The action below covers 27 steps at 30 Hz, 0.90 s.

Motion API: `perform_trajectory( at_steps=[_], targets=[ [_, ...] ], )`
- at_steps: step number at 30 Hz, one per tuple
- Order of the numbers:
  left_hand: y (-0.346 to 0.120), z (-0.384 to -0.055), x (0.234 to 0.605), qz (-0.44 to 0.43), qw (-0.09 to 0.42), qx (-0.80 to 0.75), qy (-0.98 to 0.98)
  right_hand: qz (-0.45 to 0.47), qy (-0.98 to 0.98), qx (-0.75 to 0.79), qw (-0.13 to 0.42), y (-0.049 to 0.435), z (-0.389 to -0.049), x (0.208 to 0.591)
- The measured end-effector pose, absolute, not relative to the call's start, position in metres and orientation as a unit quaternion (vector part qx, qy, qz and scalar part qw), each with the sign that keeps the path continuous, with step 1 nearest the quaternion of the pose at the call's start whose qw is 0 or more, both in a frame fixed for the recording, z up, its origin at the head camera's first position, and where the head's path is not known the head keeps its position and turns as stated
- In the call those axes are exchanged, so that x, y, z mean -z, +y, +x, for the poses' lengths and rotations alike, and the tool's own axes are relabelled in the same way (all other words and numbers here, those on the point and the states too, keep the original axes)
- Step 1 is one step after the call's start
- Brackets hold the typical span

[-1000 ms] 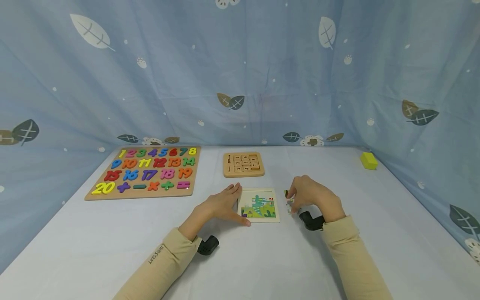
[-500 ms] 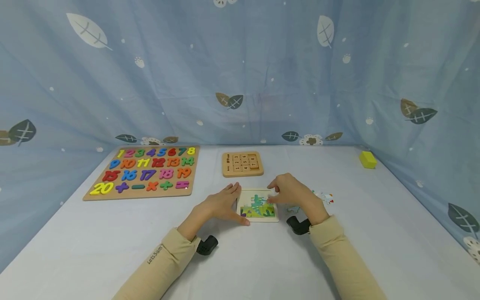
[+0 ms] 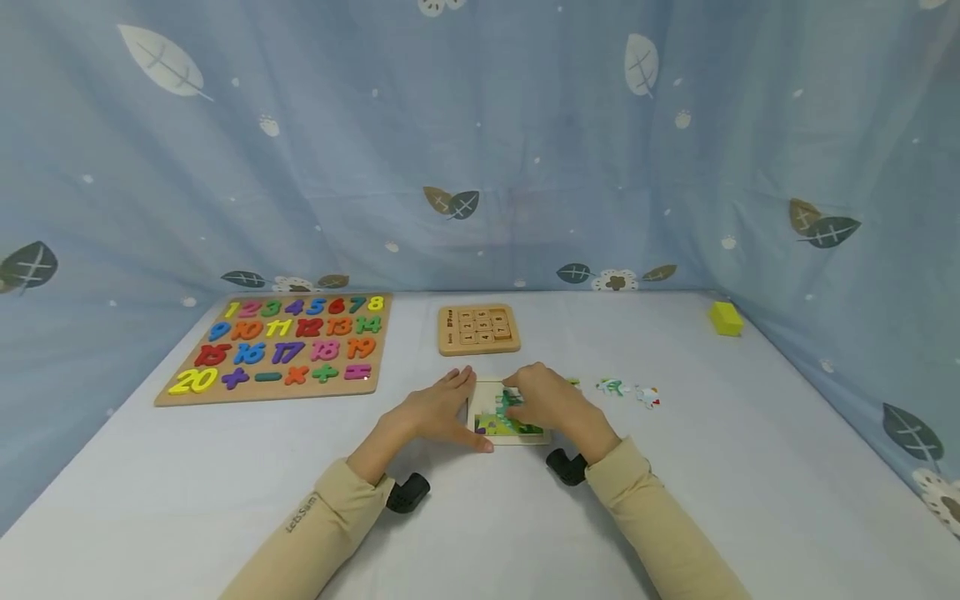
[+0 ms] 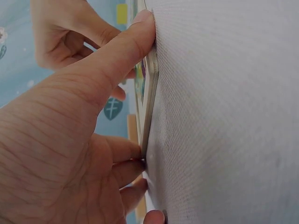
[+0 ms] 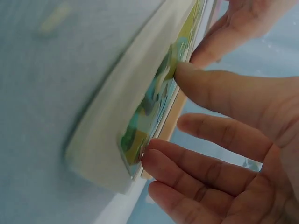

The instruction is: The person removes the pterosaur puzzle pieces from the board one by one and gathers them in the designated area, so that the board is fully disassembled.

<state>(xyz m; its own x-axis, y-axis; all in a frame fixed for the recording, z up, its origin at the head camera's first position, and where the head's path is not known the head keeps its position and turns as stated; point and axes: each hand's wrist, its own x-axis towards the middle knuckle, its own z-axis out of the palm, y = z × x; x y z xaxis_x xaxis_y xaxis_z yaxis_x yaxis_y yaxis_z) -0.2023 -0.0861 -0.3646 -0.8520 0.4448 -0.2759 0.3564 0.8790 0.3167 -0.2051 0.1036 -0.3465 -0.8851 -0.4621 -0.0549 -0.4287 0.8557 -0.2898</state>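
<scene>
A second ago the right hand was beside the picture tray, over loose pieces; now it is over the tray's right half. The left hand keeps its place along the tray's left side, thumb and fingers spread, thumb at the near corner and fingertips toward the far one. The right thumb and fingertips touch the picture with a gap between them; I cannot tell whether they pinch a piece. The pale, flat, square-cornered picture tray lies on the white tablecloth between the hands, its green-and-teal dinosaur picture partly covered.

Two small green-and-white loose pieces, behind the right hand a second ago, now show to the tray's right.

Lettering on the left beige sleeve appears to read "LetsSam". The brown wooden number board carries coloured numerals 1 to 20 and arithmetic signs. The rounded wooden slide puzzle shows 1 to 8 turned sideways; its smaller print is too fine to read.

The tray sits well in from the table's far edge, where a blue leaf-print curtain hangs. White cloth stretches from the loose pieces to a yellow-green block near the right edge, and between the tray and the near side.
</scene>
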Motion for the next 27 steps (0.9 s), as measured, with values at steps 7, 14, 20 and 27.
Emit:
perform_trajectory(
  at_steps=[7,14,20,27],
  targets=[
    [-0.0840,-0.2024,0.3654,0.210,0.172,-0.127,0.954,-0.244,0.957,0.133,0.077,0.1028,-0.2038,0.3466],
    [-0.0852,-0.2023,0.3652,0.208,0.172,-0.122,0.955,-0.254,0.952,0.146,0.087,0.1040,-0.2036,0.3496],
    [-0.0855,-0.2026,0.3659,0.208,0.173,-0.123,0.955,-0.280,0.944,0.150,0.082,0.1031,-0.2050,0.3515],
    [-0.0855,-0.2022,0.3649,0.205,0.174,-0.125,0.955,-0.294,0.941,0.149,0.082,0.1025,-0.2041,0.3525]
  ],
)
